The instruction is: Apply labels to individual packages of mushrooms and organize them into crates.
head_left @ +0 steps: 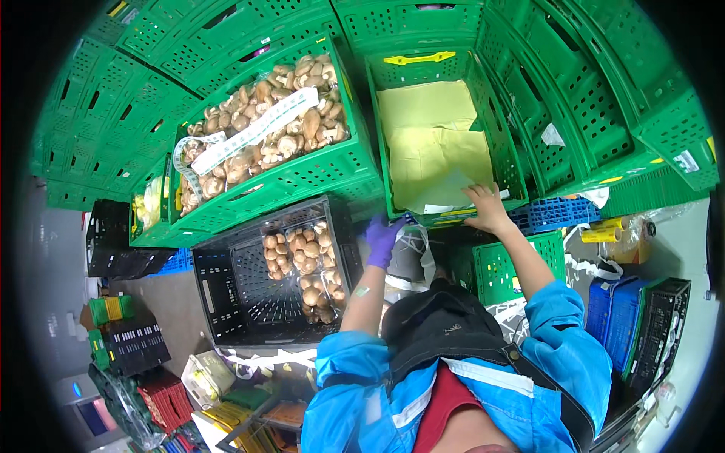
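Observation:
A green crate (384, 140) stands ahead of me, lined with yellowish paper (438, 158). My right hand (487, 211), bare, reaches over its near rim; the fingers are spread near the paper, and the thumb sits lower, outside the rim. A small white strip (442, 208) lies just left of these fingers. At the crate's near left corner, my left hand (381, 240) wears a purple glove. Its fingers are bent together around something small and dark that I cannot make out.
Left of the lined crate, a green crate (302, 170) is heaped with brown mushrooms (264, 113), a printed white strip across them. A black crate (230, 294) below it holds several clear-wrapped mushroom packs (306, 253). Stacked green crates (581, 83) line the back; blue crates (612, 317) stand at right.

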Demonstrator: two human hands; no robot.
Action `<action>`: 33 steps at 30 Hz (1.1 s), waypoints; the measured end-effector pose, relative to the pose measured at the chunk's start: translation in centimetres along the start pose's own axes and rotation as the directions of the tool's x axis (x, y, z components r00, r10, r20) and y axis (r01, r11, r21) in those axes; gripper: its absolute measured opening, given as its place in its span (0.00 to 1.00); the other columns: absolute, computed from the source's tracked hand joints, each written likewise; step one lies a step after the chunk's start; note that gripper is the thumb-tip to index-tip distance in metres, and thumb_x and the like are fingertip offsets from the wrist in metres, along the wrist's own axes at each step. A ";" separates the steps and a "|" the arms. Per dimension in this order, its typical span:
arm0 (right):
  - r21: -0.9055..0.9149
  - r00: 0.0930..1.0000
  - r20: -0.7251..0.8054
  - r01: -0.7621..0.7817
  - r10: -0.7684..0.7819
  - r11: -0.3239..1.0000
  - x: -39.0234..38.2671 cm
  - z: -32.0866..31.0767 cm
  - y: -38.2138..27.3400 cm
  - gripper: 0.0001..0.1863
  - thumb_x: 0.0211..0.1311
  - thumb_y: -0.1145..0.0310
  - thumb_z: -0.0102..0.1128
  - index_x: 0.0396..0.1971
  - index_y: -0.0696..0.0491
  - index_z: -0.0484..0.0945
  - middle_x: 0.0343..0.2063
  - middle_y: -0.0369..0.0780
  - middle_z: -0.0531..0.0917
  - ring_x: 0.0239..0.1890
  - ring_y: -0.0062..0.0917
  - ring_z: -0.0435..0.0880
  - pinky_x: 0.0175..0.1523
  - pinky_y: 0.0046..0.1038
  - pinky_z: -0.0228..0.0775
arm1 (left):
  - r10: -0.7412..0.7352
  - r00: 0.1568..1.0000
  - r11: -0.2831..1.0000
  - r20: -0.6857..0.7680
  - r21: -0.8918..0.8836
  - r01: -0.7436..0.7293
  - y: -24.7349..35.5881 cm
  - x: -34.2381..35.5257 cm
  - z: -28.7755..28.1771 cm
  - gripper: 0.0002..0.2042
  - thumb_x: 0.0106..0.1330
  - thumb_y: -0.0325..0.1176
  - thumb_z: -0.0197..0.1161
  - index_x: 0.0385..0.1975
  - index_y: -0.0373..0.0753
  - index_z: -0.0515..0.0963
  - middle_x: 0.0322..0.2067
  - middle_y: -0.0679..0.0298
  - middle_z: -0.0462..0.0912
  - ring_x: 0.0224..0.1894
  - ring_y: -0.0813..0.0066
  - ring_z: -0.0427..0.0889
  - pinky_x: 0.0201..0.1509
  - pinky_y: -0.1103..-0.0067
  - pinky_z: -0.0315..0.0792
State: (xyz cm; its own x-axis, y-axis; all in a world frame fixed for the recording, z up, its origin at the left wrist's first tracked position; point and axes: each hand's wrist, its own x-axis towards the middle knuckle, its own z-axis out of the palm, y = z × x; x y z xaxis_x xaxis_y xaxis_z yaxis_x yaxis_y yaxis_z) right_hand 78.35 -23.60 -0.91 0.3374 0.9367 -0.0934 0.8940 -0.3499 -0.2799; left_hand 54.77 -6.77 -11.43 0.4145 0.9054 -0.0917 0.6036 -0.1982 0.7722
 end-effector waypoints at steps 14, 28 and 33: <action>0.523 0.877 -0.481 0.263 0.026 0.811 -2.1 -14.5 0.0 0.05 0.51 0.77 0.60 0.29 0.60 0.77 0.25 0.42 0.81 0.30 0.23 0.80 0.34 0.22 0.70 | -0.185 0.920 0.710 0.346 -0.601 0.368 0.6 -1.4 -1.5 0.09 0.50 0.28 0.67 0.30 0.32 0.79 0.27 0.65 0.81 0.28 0.82 0.75 0.35 0.84 0.69; 0.882 0.600 0.406 -0.454 0.689 -0.124 -25.5 15.3 18.1 0.12 0.49 0.71 0.58 0.36 0.56 0.77 0.25 0.32 0.79 0.26 0.15 0.75 0.35 0.19 0.66 | -0.078 0.797 0.982 0.598 -0.091 0.165 -2.0 -8.9 -4.4 0.10 0.50 0.34 0.67 0.26 0.33 0.79 0.22 0.64 0.79 0.26 0.79 0.75 0.33 0.81 0.68; 0.569 0.550 0.153 -0.728 0.821 0.382 -26.1 18.6 20.9 0.12 0.46 0.68 0.61 0.31 0.59 0.77 0.25 0.40 0.81 0.28 0.23 0.78 0.32 0.28 0.66 | -0.198 0.753 0.958 0.628 -0.040 0.285 0.2 -9.0 -5.3 0.12 0.50 0.37 0.69 0.22 0.33 0.79 0.18 0.69 0.75 0.23 0.85 0.70 0.27 0.85 0.65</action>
State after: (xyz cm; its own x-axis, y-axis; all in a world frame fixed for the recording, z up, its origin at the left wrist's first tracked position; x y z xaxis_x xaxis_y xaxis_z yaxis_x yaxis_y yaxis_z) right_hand 82.77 -55.15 -22.05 0.8744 0.2296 -0.4274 -0.0720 -0.8098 -0.5823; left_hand 47.55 -12.99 -7.11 0.6198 0.4853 -0.6167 0.6692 0.0836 0.7384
